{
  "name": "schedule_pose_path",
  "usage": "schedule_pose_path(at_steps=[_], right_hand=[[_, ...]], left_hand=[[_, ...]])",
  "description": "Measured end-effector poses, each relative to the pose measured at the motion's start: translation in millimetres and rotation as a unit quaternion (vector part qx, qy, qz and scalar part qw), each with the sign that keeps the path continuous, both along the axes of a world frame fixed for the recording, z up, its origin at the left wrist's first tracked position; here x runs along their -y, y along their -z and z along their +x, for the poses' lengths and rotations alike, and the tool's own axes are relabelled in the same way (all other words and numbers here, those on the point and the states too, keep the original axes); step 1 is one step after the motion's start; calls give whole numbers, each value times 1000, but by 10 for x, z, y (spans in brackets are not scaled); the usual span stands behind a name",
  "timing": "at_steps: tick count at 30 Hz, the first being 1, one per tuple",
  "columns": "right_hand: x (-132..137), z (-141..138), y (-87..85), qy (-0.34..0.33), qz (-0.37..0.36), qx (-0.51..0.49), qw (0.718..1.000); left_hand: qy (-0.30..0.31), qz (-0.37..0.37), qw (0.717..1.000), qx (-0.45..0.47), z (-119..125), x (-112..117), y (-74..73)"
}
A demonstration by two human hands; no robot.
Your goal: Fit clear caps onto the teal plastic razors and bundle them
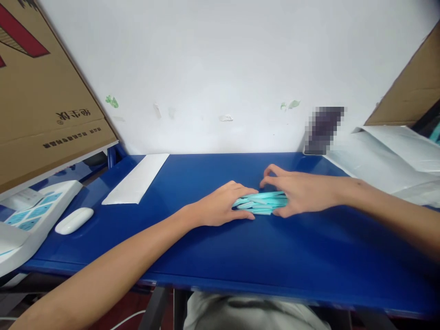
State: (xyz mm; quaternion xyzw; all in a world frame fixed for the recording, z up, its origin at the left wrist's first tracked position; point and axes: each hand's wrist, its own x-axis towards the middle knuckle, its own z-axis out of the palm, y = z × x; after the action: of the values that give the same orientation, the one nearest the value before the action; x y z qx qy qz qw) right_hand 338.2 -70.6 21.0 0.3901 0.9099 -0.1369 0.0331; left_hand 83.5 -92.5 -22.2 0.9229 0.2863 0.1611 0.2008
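A loose bundle of narrow teal strips (263, 201) lies lengthwise on the blue table (213, 256); I cannot make out what they are made of. My left hand (223, 204) is closed round the bundle's left end, with the thumb along the near side and the fingers over the far side. Round the right end curls my right hand (297, 190), its thumb at the near edge. Two bent fingers of it arch above the far side, apart from the strips. Both ends of the bundle are hidden in the hands.
A white flat strip (135, 178) lies at the back left. Left of it are a white computer mouse (74, 221) and a white tray with blue labels (44, 206). Cardboard (51, 101) stands at the left. A pixelated dark object (323, 130) and plastic bags (374, 156) are at the right.
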Motion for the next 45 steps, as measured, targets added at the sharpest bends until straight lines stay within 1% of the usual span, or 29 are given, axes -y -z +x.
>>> schedule_pose_path(at_steps=[4,8,11,14,16,19,22,24,26,27,29,31,32,33,34,35,36,38,39,41,43,45], right_hand=[[-64,-211,2,-23,27,74,997],[-73,-275,53,-51,67,119,989],[-81,-219,136,-82,93,109,986],[-99,-157,242,-104,147,69,981],[-107,-148,291,-94,169,27,981],[-109,-179,296,-64,147,-39,986],[-118,-210,248,-39,125,-97,987],[-137,-214,216,-17,117,-163,980],[-164,-220,189,19,107,-266,958],[-178,-232,177,42,93,-327,939],[-197,-287,151,92,35,-451,887],[-196,-387,134,121,-45,-554,822],[-186,-448,135,123,-77,-592,793],[-171,-513,146,119,-95,-620,769],[-150,-575,170,115,-101,-639,754],[-127,-629,207,115,-98,-649,746],[-103,-673,257,121,-92,-650,745],[-65,-723,378,136,-98,-632,756],[-54,-730,438,135,-109,-616,768],[-51,-719,531,127,-131,-595,783],[-67,-699,570,124,-144,-590,785],[-90,-686,560,128,-152,-591,782]], left_hand=[[-15,14,1000,14,17,-11,37],[-24,20,999,16,13,-40,74],[-39,24,999,29,24,-53,95],[-52,4,996,73,45,-53,80],[-68,-19,990,118,54,-52,38],[-102,-33,977,182,57,-59,-73],[-115,-30,965,234,48,-84,-231],[-110,-39,954,277,42,-110,-369],[-95,-37,940,324,48,-143,-539],[-86,-26,935,343,63,-161,-634],[-71,11,930,360,131,-199,-832],[-58,54,928,363,257,-244,-1009],[-51,73,927,365,337,-271,-1077],[-43,88,925,368,423,-300,-1123],[-33,95,923,372,510,-330,-1148],[-24,93,923,373,591,-360,-1149],[-16,84,925,370,662,-386,-1130],[-17,58,937,344,755,-423,-1050],[-27,53,945,322,774,-433,-1001],[-62,57,957,278,763,-443,-908],[-87,49,964,247,710,-455,-839],[-91,-9,968,235,655,-479,-791]])
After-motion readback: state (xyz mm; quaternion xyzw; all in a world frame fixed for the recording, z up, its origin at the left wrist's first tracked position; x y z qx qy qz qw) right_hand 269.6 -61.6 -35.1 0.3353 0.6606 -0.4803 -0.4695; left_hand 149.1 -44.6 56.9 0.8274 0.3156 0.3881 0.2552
